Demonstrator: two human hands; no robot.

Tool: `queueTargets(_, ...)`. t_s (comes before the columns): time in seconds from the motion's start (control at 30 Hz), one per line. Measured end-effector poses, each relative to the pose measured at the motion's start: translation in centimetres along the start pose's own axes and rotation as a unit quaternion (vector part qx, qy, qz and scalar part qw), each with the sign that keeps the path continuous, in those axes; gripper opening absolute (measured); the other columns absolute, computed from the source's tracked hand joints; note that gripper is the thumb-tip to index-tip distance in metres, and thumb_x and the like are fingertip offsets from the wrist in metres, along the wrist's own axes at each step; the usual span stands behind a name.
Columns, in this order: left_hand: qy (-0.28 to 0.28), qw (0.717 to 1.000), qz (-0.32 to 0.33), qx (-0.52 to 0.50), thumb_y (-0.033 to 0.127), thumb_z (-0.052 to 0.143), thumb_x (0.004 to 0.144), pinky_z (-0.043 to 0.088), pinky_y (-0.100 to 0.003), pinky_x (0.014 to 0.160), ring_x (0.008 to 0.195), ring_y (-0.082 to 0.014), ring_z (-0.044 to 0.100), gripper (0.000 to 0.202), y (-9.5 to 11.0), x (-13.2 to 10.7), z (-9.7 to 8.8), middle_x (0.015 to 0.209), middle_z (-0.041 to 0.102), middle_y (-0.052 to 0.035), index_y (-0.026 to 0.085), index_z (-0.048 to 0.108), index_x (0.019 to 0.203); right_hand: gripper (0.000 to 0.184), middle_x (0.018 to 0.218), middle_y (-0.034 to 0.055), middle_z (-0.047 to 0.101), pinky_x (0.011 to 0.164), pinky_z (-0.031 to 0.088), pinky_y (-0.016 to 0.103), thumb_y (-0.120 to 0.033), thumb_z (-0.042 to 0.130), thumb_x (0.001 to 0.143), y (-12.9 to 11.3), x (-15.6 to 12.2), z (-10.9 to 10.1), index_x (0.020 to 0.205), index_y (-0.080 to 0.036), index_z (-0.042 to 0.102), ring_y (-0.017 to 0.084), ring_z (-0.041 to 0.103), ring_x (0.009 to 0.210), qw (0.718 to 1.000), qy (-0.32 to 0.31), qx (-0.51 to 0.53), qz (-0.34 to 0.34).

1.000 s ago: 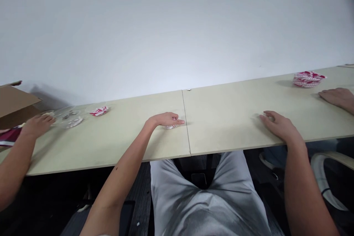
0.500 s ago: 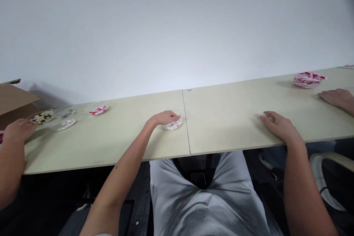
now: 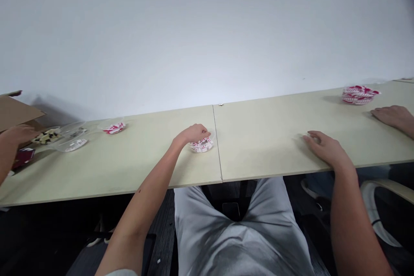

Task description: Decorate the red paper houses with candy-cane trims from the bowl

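Note:
My left hand [image 3: 193, 133] is over a clear round bowl [image 3: 211, 143] near the table's seam, its fingers pinched together at the bowl's far side. Whatever they grip is too small to tell. Inside the bowl are small white pieces with red markings [image 3: 201, 146]. Farther right, my right hand [image 3: 325, 145] rests on the table with its thumb and fingers curled together. Something pale and small seems to be at its fingertips, but I cannot make it out.
To the left stand a clear bowl of red-and-white packets [image 3: 114, 128], clear containers [image 3: 69, 138] with small pieces and a cardboard box [image 3: 19, 114]. Another person's hand [image 3: 20, 133] is there. At right are a red-and-white bundle [image 3: 358, 95] and another person's hand [image 3: 394, 116].
My left hand has risen slightly out of the bowl, and more red-striped pieces show beneath it. My right hand stays put. The other person's hand at left moved back, uncovering a dark red item.

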State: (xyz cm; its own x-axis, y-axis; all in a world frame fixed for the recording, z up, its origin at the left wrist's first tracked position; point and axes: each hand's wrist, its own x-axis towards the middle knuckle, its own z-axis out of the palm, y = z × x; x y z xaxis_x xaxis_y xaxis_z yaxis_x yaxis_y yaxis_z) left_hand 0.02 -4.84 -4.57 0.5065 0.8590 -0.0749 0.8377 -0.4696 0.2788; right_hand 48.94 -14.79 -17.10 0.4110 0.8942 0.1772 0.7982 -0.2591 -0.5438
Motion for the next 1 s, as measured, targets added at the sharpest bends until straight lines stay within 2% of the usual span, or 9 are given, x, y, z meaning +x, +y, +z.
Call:
queueTargets(0.2,0.059,0.998,0.003,0.01,0.04,0.046,0.088,0.021,-0.034,0.055,0.05,-0.0136,0.033,0.04,0.9,0.4,-0.8,0.054,0.041,-0.0017,0.02,0.033,0.056,0.067,0.136,0.0169,0.066,0.104,0.047,0.045,-0.065,0.042,0.091,0.0,0.1,0.0,0.138,-0.019,0.058,0.036,0.063,0.123,1.0,-0.003,-0.008,-0.007)
queueTargets(0.43,0.128,0.991,-0.022,0.022,0.041,0.041,0.091,0.026,-0.032,0.055,0.056,-0.0158,0.045,0.038,2.1,0.4,-1.4,0.065,0.059,-0.0042,0.02,0.042,0.06,0.068,0.137,0.0169,0.065,0.106,0.046,0.043,-0.064,0.042,0.092,-0.2,0.0,-0.1,0.139,-0.018,0.058,0.037,0.062,0.124,1.0,-0.006,-0.006,-0.001)
queueTargets(0.57,0.146,0.988,-0.038,0.025,0.046,0.039,0.093,0.029,-0.031,0.057,0.062,-0.0178,0.05,0.04,2.4,0.2,-1.5,0.069,0.06,-0.0045,0.02,0.048,0.064,0.068,0.137,0.0171,0.065,0.106,0.046,0.044,-0.064,0.042,0.092,-0.2,0.0,-0.1,0.138,-0.018,0.058,0.037,0.061,0.125,1.0,-0.006,-0.008,-0.001)
queueTargets(0.77,0.161,0.986,-0.029,0.027,0.048,0.032,0.098,0.028,-0.031,0.056,0.062,-0.0183,0.047,0.043,2.3,0.0,-1.6,0.066,0.055,-0.0039,0.021,0.047,0.067,0.068,0.138,0.0175,0.065,0.106,0.046,0.045,-0.064,0.042,0.093,0.1,0.2,0.0,0.14,-0.018,0.057,0.037,0.061,0.126,1.0,-0.007,-0.013,-0.006)
queueTargets(1.0,0.159,0.987,-0.026,0.018,0.051,0.032,0.098,0.03,-0.031,0.06,0.067,-0.0191,0.052,0.045,2.1,0.0,-1.6,0.071,0.062,-0.0034,0.021,0.048,0.069,0.066,0.136,0.0176,0.066,0.105,0.047,0.045,-0.064,0.042,0.093,0.4,0.3,0.2,0.138,-0.018,0.058,0.036,0.062,0.125,1.0,0.001,-0.012,-0.015)
